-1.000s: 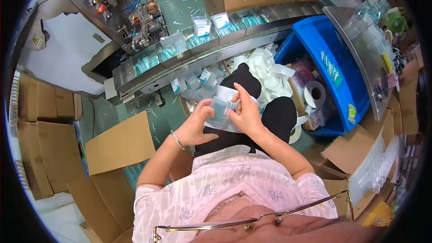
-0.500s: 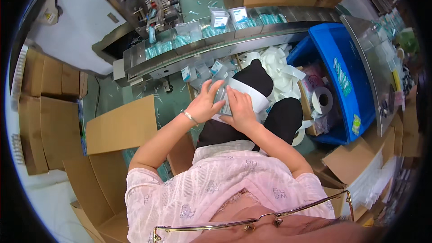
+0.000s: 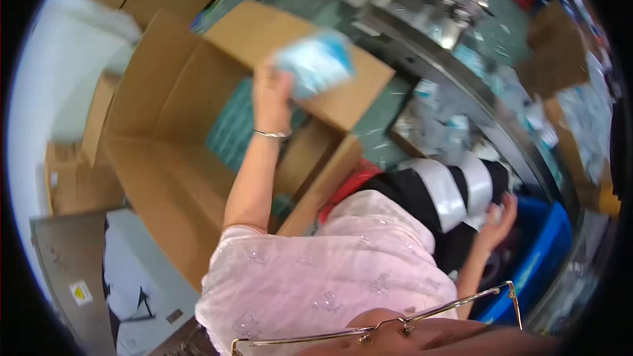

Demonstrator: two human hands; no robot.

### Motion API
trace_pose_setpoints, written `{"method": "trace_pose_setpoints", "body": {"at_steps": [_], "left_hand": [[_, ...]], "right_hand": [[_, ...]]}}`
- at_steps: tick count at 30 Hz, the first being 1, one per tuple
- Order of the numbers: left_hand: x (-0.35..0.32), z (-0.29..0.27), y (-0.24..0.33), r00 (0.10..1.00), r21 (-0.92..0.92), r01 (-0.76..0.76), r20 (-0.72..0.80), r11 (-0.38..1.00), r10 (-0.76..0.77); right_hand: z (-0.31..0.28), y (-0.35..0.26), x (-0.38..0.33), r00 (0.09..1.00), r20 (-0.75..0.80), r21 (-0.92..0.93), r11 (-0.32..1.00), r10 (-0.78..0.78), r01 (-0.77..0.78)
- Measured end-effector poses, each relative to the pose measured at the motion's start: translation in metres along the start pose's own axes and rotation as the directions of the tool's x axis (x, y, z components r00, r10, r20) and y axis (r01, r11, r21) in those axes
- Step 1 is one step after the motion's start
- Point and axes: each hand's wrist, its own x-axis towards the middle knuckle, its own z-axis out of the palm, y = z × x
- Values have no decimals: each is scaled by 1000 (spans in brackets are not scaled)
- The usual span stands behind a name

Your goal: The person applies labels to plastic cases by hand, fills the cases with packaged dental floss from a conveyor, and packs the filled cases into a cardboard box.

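My left hand (image 3: 271, 95) is closed on the edge of a white-and-blue packet (image 3: 318, 66), which is smeared by motion. It holds the packet above a large open cardboard box (image 3: 178, 109). Teal-and-clear packets (image 3: 231, 128) lie inside that box, below my wrist. Off to the right, my right hand (image 3: 496, 225) is raised beside my knee, fingers apart and nothing visible in them. White bands (image 3: 438, 191) lie across my dark-clothed leg, close to that hand.
A metal conveyor trough (image 3: 455, 69) curves along the far right side. Between it and my knees stands a tray of small clear packets (image 3: 438, 122). A blue bin (image 3: 544, 250) is at my right. Another carton (image 3: 573, 125) holds clear bags.
My view has swung left. My hands have parted from over my lap: the left has carried a packet out over the cardboard box, while the right has let go and stays near my knee.
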Motion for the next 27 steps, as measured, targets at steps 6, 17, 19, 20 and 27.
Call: {"method": "trace_pose_setpoints", "body": {"at_steps": [6,17,19,20,27], "left_hand": [[-61,-275,-58,795,815,268,-488,515,359],[-232,-320,-209,430,853,234,-522,-467,-737],[-223,-325,-200,427,841,163,-531,-516,-732],[-203,-311,-207,436,863,100,-485,-495,-758],[-11,-115,-2,7,950,228,219,215,-976]], "right_hand": [[-31,40,50,996,86,-85,996,-5,13],[-13,-81,146,866,374,-260,859,-333,442],[-26,-114,140,664,675,-203,783,-323,587],[-41,-152,134,535,803,-93,833,-262,546],[-90,-242,66,8,919,356,836,-395,418]]}}
